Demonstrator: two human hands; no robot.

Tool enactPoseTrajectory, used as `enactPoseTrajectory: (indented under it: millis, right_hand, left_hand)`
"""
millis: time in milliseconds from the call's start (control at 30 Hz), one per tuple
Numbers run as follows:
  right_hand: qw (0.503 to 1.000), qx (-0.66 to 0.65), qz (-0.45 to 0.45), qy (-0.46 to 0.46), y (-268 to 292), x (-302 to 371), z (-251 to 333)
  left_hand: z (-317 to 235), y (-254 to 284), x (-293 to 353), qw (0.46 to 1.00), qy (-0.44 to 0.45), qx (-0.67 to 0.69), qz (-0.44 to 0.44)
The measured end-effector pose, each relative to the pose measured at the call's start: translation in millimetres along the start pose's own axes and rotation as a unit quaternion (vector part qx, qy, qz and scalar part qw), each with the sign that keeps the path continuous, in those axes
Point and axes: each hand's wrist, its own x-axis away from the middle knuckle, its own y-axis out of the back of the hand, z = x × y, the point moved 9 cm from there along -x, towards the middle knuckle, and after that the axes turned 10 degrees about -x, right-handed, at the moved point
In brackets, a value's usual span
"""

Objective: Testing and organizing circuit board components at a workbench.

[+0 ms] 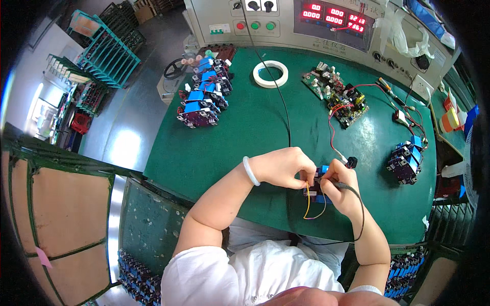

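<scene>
In front of me on the green bench lies a small dark circuit board with blue parts (321,198), partly hidden under my fingers. My left hand (286,168), with a pale bracelet at its wrist, is closed in a pinch at the board's left side, on a thin yellow wire (308,203). That wire loops down and back up beside my right thumb. My right hand (340,187) is closed over the board's right side. From its grip comes a dark cable (363,218) with a ribbed sleeve; the corded thing inside the fingers is mostly hidden.
Blue-and-dark board assemblies (199,104) stand in a row at the left; another (406,162) sits right. A white tape roll (270,74) and a wired larger circuit board (337,94) lie farther back. Behind rises a test panel (286,38) with red displays. A black cord (278,94) hangs across.
</scene>
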Motion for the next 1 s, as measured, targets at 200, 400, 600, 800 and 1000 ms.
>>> enactPoseTrajectory:
  millis: [200,400,600,800,1000]
  right_hand:
    - [0.996,-0.087,0.031,-0.005,4.7,0.7,-6.5]
    - [0.998,-0.027,0.051,-0.012,-1.1,-0.3,6.2]
    - [0.997,-0.031,0.063,-0.014,-1.9,3.1,3.1]
    - [0.989,-0.144,0.046,-0.004,30.9,9.4,8.5]
    - [0.987,-0.148,-0.063,0.024,59.8,20.2,30.8]
  left_hand:
    - [1.7,2.1,-0.5,1.0,-0.006,-0.008,0.0]
    - [1.7,2.2,0.3,1.0,-0.003,-0.003,-0.002]
    - [-0.3,-0.6,0.5,1.0,-0.004,-0.003,-0.002]
    - [-9.5,8.1,0.7,0.998,-0.052,-0.021,-0.021]
    - [-34.6,-28.7,14.1,0.936,-0.024,0.261,0.236]
